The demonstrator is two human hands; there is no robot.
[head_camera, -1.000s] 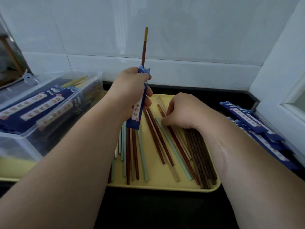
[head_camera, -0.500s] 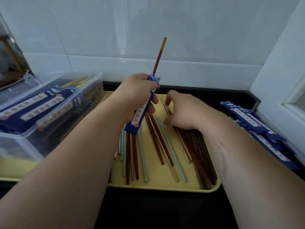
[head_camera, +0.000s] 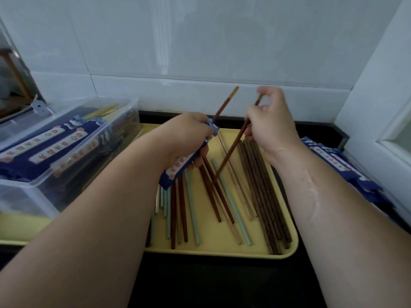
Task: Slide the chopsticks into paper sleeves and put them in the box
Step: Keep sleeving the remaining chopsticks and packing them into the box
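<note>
Over the yellow tray point(head_camera: 209, 243), a blue paper sleeve point(head_camera: 176, 172) with a white printed strip holds one reddish-brown chopstick point(head_camera: 225, 105), its yellow tip sticking out, and the left hand point(head_camera: 186, 134) curls its fingers tight round the sleeve. Beside it the right hand point(head_camera: 271, 123) pinches a second chopstick point(head_camera: 230, 150), tilted, between thumb and fingertips, with its lower end among the loose chopsticks point(head_camera: 260, 190) in the tray. Left of the tray a clear box point(head_camera: 33, 201) holds filled sleeves point(head_camera: 44, 143); right of the tray lie spare sleeves point(head_camera: 333, 161).

navy paper sleeve point(head_camera: 178, 172), yellow tray point(head_camera: 222, 247), red-brown chopstick point(head_camera: 231, 152)
</note>
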